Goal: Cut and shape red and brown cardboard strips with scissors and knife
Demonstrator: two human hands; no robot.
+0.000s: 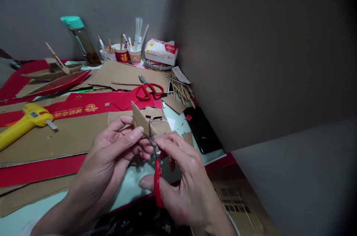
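Cardboard — a small folded brown piece (150,121) — sits above the near edge of the pale green table (131,187), pinched at its lower left corner by the thumb and forefinger of the left hand (111,154). The right hand (181,184) is closed through the loops of small red-handled scissors (156,176), whose blades reach up to the piece's lower edge and look nearly closed. The step in hand seems to be a trimming snip; the next move likely calls for a steady pinch and a short, careful closing of the blades. The piece's long axis runs from lower left to upper right, its flaps pointing toward the table's far edge. The scissors' long axis stands nearly upright, tips away from the person. Larger red scissors (147,90) lie farther back — a yellow glue gun (23,121) rests near the left edge.
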